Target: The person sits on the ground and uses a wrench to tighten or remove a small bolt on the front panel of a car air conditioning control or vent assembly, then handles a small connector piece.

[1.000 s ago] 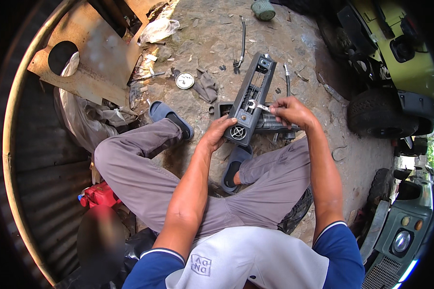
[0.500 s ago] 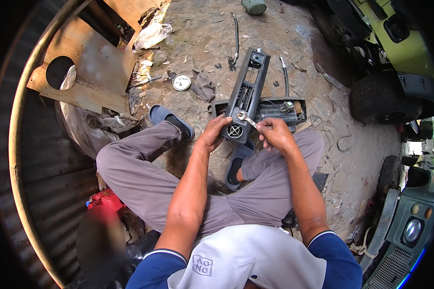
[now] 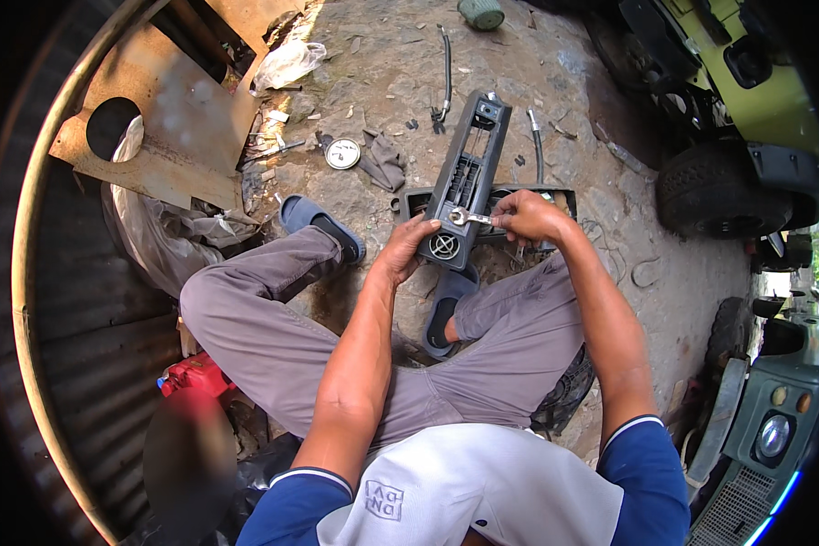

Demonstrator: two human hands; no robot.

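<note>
A long dark plastic panel (image 3: 483, 136) with vent slats and a round grille at its near end slants away from me. My left hand (image 3: 408, 247) grips its near left edge, thumb on top. Between the thumb and fingers of my right hand (image 3: 530, 218) is a metal wrench (image 3: 473, 217), its head over a fitting on the panel just beyond the round grille. Beneath the panel lies a dark, open plastic housing (image 3: 560, 197), partly covered by the panel and my right hand.
A round white gauge (image 3: 342, 154) and a grey rag (image 3: 385, 162) lie left of the panel. Black hoses (image 3: 447, 73) are on the ground beyond. A rusty sheet (image 3: 177, 118) leans at left; a vehicle tyre (image 3: 721, 193) stands at right. A red object (image 3: 197, 375) is beside my left knee.
My right hand has shifted right and away from me, swinging the wrench handle to lie nearly crosswise. Its head stays at the same spot; my left hand holds still on the panel.
</note>
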